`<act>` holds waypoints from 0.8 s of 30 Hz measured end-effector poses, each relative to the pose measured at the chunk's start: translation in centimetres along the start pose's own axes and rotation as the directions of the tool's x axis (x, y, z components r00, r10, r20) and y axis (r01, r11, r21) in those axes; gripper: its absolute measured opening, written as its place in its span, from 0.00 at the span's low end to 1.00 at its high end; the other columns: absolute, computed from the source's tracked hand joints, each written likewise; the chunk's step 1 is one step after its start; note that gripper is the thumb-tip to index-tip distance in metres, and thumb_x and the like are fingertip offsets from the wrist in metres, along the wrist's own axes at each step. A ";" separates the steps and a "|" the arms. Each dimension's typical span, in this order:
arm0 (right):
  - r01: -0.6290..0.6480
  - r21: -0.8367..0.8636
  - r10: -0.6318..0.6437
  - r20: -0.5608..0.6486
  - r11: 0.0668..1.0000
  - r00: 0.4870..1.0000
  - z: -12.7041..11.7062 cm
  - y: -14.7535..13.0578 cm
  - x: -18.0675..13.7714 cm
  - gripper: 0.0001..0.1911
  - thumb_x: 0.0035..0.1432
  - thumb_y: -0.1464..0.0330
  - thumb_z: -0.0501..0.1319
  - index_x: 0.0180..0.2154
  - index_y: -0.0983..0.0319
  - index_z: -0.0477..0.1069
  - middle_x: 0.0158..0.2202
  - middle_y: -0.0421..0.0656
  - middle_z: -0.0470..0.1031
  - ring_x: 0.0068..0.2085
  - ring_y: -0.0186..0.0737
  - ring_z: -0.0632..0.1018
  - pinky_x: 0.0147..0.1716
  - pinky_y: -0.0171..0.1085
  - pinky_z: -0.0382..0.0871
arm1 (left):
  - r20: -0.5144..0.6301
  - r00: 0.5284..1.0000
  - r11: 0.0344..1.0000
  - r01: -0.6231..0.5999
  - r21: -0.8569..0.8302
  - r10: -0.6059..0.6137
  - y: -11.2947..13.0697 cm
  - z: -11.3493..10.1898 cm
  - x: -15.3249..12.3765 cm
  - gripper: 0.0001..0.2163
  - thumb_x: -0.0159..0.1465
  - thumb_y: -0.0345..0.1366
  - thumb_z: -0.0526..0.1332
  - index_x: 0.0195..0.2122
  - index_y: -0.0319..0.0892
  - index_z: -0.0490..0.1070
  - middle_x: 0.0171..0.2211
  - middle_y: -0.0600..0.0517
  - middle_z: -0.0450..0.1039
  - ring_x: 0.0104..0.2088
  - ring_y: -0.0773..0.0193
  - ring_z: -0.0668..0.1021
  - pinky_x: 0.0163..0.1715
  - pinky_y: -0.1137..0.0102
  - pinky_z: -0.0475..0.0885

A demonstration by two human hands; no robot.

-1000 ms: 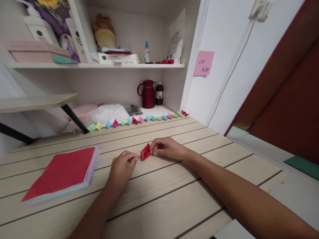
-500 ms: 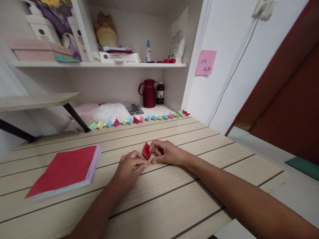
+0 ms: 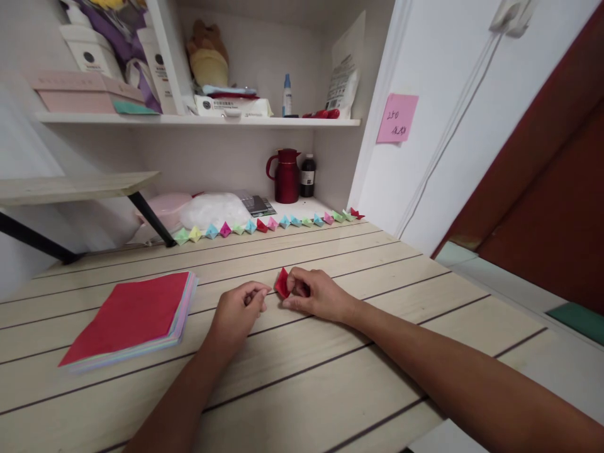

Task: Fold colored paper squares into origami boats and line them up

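Note:
A small folded red paper boat (image 3: 282, 283) is pinched at its right side by the fingers of my right hand (image 3: 318, 294), just above the table. My left hand (image 3: 240, 311) is a little to the left, apart from the paper. Its fingers are curled in towards the thumb, with nothing showing in them. Along the table's back edge runs a row of small folded paper boats in several colours, among them a magenta boat (image 3: 225, 229) and a yellow boat (image 3: 195, 234). To the left of my hands lies a stack of coloured paper (image 3: 129, 314), a red sheet on top.
Behind the row stand a dark red jug (image 3: 286, 177) and a dark bottle (image 3: 307, 176). A white plastic bag (image 3: 217, 211) lies beside them. At left, a small raised shelf (image 3: 80, 187) rests on black legs. A pink note (image 3: 397, 118) sticks to the wall.
My left hand has drawn back to the left, away from the red paper boat, and its fingers have curled in. My right hand still pinches the boat. The view has shifted slightly.

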State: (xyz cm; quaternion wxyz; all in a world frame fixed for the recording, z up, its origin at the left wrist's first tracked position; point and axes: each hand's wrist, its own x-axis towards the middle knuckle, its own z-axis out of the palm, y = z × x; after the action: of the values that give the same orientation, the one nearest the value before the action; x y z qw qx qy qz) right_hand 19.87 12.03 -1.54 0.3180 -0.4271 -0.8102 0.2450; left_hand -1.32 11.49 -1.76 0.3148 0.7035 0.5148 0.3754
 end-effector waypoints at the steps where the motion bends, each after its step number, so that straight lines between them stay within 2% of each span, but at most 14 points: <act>1: -0.001 -0.009 0.001 -0.004 1.000 1.000 0.0 0.0 0.0 0.16 0.50 0.57 0.68 0.32 0.60 0.67 0.23 0.33 0.65 0.25 0.31 0.64 0.25 0.30 0.55 | -0.002 1.000 1.000 0.004 -0.007 -0.004 -0.1 0.0 0.1 0.14 0.60 0.44 0.57 0.37 0.42 0.78 0.21 0.56 0.71 0.22 0.66 0.72 0.25 0.72 0.66; 7: 0.081 -0.133 -0.076 0.042 0.988 0.996 0.3 -0.2 0.1 0.15 0.49 0.59 0.69 0.35 0.59 0.69 0.22 0.32 0.66 0.24 0.30 0.66 0.29 0.31 0.57 | 0.021 1.000 1.000 0.012 -0.016 -0.011 0.0 0.1 0.1 0.15 0.59 0.44 0.58 0.39 0.42 0.78 0.21 0.55 0.72 0.22 0.65 0.73 0.25 0.72 0.67; 15: 0.044 -0.154 -0.051 -0.038 0.987 0.998 0.6 -0.2 0.1 0.08 0.53 0.63 0.66 0.31 0.60 0.70 0.23 0.34 0.71 0.24 0.30 0.68 0.26 0.30 0.56 | 0.014 1.000 1.000 0.006 0.007 -0.007 0.1 0.0 0.2 0.15 0.59 0.44 0.57 0.37 0.42 0.78 0.20 0.55 0.72 0.22 0.65 0.72 0.25 0.71 0.66; 20: 0.005 -0.099 -0.015 -0.097 0.995 0.995 0.4 0.4 0.4 0.09 0.56 0.62 0.65 0.29 0.61 0.73 0.24 0.37 0.74 0.26 0.32 0.70 0.27 0.31 0.58 | 0.014 0.999 0.997 0.044 -0.059 -0.043 0.7 0.0 0.0 0.15 0.58 0.44 0.58 0.36 0.42 0.78 0.19 0.56 0.71 0.21 0.66 0.71 0.23 0.72 0.66; 24: 0.004 -0.138 -0.027 -0.168 0.990 0.985 -0.1 0.8 0.9 0.10 0.57 0.61 0.65 0.29 0.60 0.75 0.28 0.40 0.78 0.30 0.35 0.73 0.33 0.33 0.60 | 0.012 0.998 0.995 0.070 -0.068 -0.069 0.9 -0.4 0.0 0.16 0.57 0.46 0.59 0.36 0.40 0.78 0.20 0.54 0.72 0.22 0.65 0.72 0.25 0.71 0.67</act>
State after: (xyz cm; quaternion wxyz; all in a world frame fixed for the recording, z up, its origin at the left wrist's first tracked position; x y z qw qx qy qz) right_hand 19.98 13.24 -1.78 0.3575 -0.4609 -0.7985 0.1490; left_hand -1.18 11.22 -0.80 0.3538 0.6758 0.5243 0.3783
